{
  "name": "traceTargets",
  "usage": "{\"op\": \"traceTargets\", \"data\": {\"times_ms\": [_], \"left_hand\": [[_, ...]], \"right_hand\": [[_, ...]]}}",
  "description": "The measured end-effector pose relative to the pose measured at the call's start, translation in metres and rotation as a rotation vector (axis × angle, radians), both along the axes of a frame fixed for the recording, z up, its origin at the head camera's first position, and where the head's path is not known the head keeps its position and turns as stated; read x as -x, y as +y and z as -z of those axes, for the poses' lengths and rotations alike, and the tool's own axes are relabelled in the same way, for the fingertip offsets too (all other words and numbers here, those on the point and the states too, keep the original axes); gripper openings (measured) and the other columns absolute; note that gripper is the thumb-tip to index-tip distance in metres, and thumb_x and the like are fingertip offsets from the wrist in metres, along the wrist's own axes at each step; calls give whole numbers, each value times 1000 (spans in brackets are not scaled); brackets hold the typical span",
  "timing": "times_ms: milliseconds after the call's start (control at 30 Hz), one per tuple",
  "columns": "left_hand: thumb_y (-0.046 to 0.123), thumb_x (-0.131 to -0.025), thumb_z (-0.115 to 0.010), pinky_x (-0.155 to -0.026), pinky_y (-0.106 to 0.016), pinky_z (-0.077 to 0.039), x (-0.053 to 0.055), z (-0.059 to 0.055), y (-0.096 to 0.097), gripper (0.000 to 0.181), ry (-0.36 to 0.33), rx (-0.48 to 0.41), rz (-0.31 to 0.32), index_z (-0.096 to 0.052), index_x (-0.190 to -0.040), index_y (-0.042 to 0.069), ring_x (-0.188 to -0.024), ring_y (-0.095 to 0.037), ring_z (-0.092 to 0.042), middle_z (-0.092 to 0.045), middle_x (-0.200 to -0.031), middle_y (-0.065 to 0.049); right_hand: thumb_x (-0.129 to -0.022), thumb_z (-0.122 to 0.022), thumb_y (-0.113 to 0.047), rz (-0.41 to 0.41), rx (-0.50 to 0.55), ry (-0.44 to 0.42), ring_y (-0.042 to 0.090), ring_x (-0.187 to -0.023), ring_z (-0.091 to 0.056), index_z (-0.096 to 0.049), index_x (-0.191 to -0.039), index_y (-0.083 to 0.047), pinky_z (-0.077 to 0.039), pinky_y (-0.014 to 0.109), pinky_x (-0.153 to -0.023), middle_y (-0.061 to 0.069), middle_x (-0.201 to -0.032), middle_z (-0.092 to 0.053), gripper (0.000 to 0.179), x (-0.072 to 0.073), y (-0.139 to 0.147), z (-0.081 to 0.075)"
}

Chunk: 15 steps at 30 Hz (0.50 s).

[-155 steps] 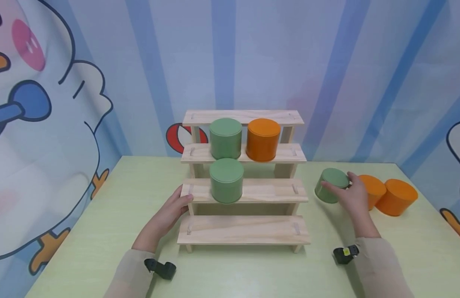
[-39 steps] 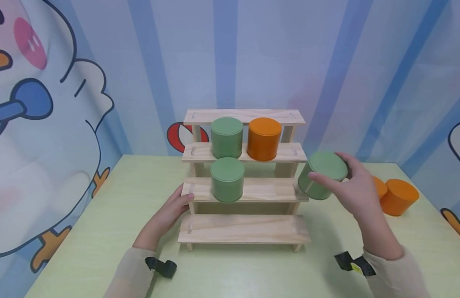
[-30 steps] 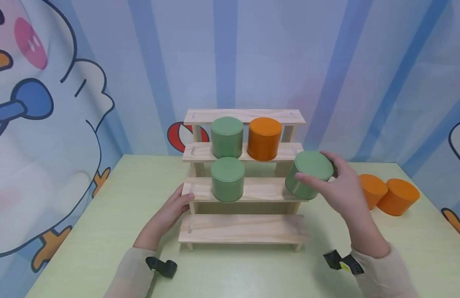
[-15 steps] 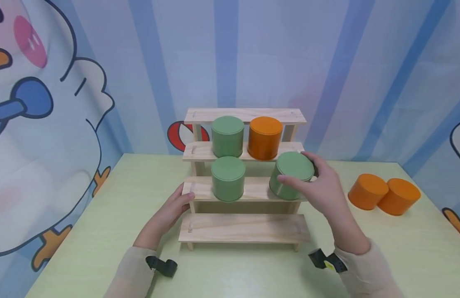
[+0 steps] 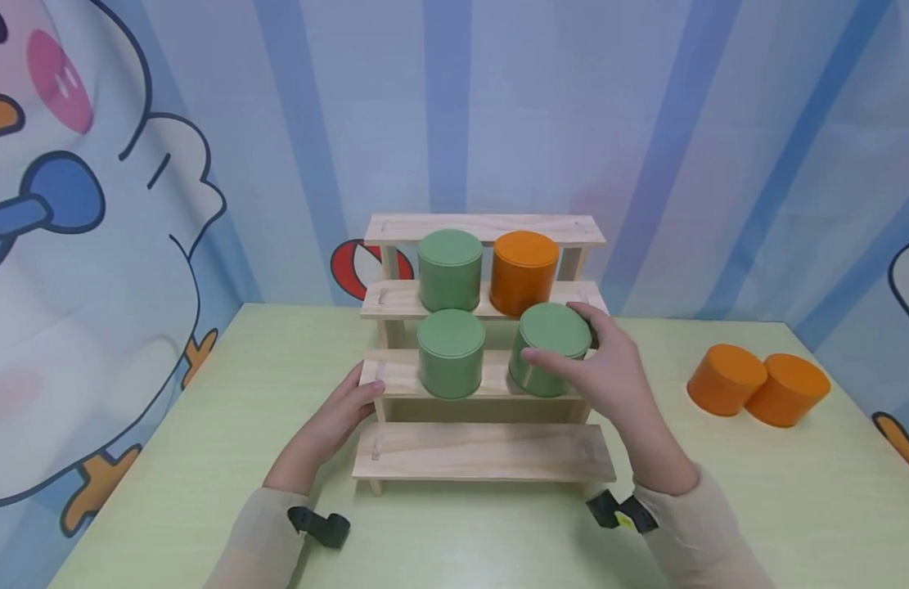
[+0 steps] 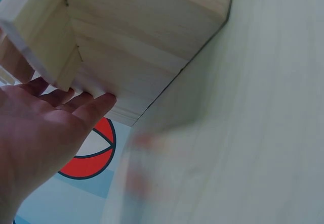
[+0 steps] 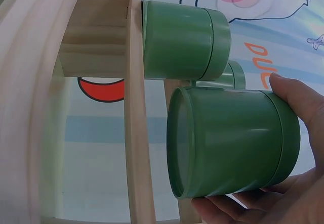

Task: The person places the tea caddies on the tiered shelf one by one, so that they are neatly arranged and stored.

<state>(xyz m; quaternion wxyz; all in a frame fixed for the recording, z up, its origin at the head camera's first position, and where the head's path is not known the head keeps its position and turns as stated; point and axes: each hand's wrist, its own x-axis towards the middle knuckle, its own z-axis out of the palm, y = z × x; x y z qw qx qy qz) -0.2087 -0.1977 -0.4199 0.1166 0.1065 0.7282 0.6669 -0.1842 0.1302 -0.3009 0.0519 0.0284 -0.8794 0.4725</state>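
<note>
A stepped wooden display rack (image 5: 483,451) stands on the table. My left hand (image 5: 341,417) holds its left end at the second step from the bottom, thumb over the board; in the left wrist view its fingers (image 6: 96,107) touch the wood. My right hand (image 5: 609,368) grips a green canister (image 5: 546,360) between thumb and fingers over that same step. The right wrist view shows its base slightly tilted and apart from the board. Left of it sits another green canister (image 5: 451,354). One step higher stand a green canister (image 5: 450,270) and an orange canister (image 5: 524,274).
Two orange canisters (image 5: 726,379) (image 5: 788,390) stand close together on the table (image 5: 719,507) to the right of the rack. Behind the table hangs a blue striped cartoon backdrop (image 5: 542,106).
My right hand has lifted the green canister from the table beside the orange ones and carried it left over the second step. My left hand stays on the rack.
</note>
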Motion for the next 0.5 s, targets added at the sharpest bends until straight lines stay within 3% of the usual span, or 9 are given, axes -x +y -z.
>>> {"op": "traceTargets", "data": {"times_ms": [500], "left_hand": [[32,-100,-42,-116,-51,-21,-1,1,-1,68,34,0,22,-8,-156,16,-143,-35,-25,-16,-159,-15]], "right_hand": [[-73,-80,-49,-8,24,-41,33,-121,-50,-35,-148,-12,-49,49,-94,15,-140,-47,95,10,-13,9]]}}
